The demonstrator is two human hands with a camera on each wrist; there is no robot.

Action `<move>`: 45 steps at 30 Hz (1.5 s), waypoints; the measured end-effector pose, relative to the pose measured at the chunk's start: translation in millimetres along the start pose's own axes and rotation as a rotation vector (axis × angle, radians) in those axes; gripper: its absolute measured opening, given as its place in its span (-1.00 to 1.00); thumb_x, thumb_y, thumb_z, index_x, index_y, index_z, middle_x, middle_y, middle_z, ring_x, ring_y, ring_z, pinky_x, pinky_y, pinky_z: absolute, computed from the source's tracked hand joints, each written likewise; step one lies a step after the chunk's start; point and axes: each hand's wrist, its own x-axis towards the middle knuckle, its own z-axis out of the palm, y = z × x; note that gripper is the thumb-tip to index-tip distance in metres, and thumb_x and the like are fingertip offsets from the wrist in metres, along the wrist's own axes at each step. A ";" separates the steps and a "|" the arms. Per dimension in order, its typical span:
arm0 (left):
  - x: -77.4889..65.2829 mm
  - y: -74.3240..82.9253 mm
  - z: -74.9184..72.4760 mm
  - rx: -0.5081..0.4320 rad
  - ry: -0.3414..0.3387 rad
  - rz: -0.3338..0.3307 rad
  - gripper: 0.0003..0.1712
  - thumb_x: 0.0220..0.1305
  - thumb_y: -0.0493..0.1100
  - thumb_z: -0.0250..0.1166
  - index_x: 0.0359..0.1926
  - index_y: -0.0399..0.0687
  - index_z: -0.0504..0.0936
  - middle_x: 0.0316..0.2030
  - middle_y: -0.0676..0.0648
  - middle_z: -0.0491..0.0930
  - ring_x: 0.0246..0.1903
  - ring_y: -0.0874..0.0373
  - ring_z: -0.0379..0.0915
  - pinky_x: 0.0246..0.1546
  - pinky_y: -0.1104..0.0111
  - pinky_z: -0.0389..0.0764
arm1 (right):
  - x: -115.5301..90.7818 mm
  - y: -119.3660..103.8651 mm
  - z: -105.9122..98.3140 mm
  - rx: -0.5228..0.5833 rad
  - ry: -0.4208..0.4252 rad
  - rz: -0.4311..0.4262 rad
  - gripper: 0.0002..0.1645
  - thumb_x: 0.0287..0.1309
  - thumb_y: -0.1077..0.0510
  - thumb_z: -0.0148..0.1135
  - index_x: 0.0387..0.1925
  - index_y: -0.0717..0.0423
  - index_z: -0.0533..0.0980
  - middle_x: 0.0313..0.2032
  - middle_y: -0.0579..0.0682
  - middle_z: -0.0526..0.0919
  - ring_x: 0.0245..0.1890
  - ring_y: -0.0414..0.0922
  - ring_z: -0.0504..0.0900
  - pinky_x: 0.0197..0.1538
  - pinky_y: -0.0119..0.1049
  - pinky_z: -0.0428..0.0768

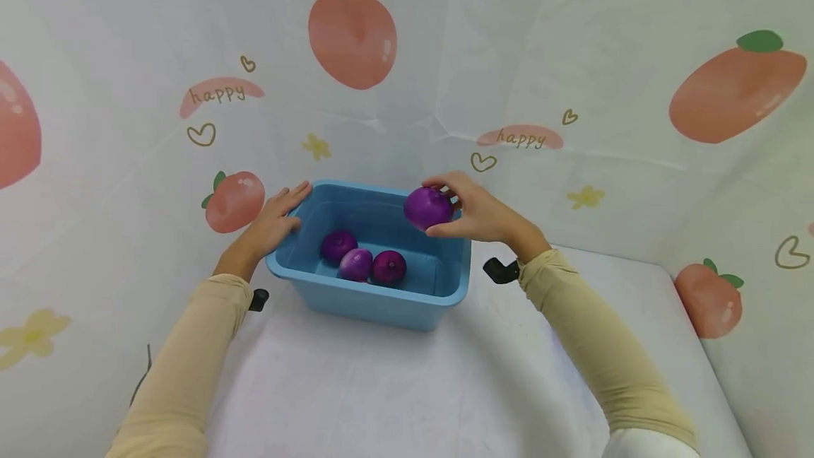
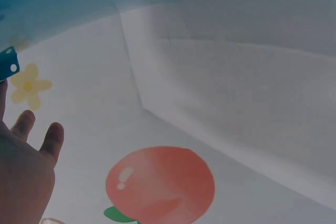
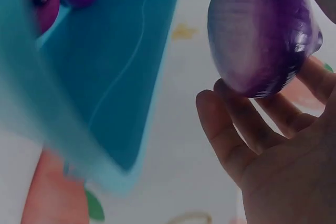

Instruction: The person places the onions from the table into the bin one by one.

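Observation:
A blue plastic basin (image 1: 369, 309) stands on the white surface with several purple onions (image 1: 355, 264) lying on its floor. My right hand (image 1: 473, 212) grips another purple onion (image 1: 427, 208) over the basin's right end, thumb on the near side and fingers round the far side. In the right wrist view that onion (image 3: 257, 35) shows paler streaks, and it hangs beside the basin wall (image 3: 131, 166), apart from it. On the basin's left rim rests my left hand (image 1: 272, 223), its fingers fairly straight. The left wrist view shows that hand (image 2: 26, 171) only partly.
A white cloth (image 1: 445, 126) printed with peaches, flowers and hearts hangs behind and round the sides. White tabletop (image 1: 381, 394) stretches in front of the basin. Dark wrist camera mounts (image 1: 500, 271) jut from the wrists.

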 end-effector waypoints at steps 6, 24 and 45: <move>3.5 -1.0 4.1 -0.005 -0.006 0.011 -0.10 0.29 -0.22 -0.04 0.63 0.28 -0.03 0.65 0.10 -0.12 0.65 -0.21 -0.45 0.44 -0.50 -0.22 | 33.0 1.8 22.9 -0.023 -0.080 0.035 -0.06 0.01 0.05 0.52 0.40 0.09 0.29 0.31 0.08 0.40 0.30 0.00 0.40 0.18 -0.08 0.68; -4.5 -6.2 -1.4 0.007 0.000 -0.012 -0.07 0.27 -0.21 -0.01 0.63 0.33 -0.03 0.65 0.10 -0.11 0.65 -0.23 -0.44 0.41 -0.54 -0.20 | 102.6 13.9 94.3 0.036 -0.110 0.118 -0.01 0.00 -0.09 0.57 0.42 0.03 0.33 0.31 0.00 0.48 0.27 -0.07 0.49 0.26 -0.18 0.62; 0.3 -2.3 0.4 -0.006 0.009 -0.006 -0.09 0.29 -0.20 -0.02 0.63 0.29 -0.03 0.65 0.09 -0.13 0.65 -0.21 -0.46 0.42 -0.52 -0.23 | 95.7 36.7 110.8 -0.041 -0.133 0.211 0.00 -0.01 -0.03 0.58 0.42 0.04 0.31 0.35 0.03 0.46 0.29 -0.01 0.52 0.33 -0.11 0.58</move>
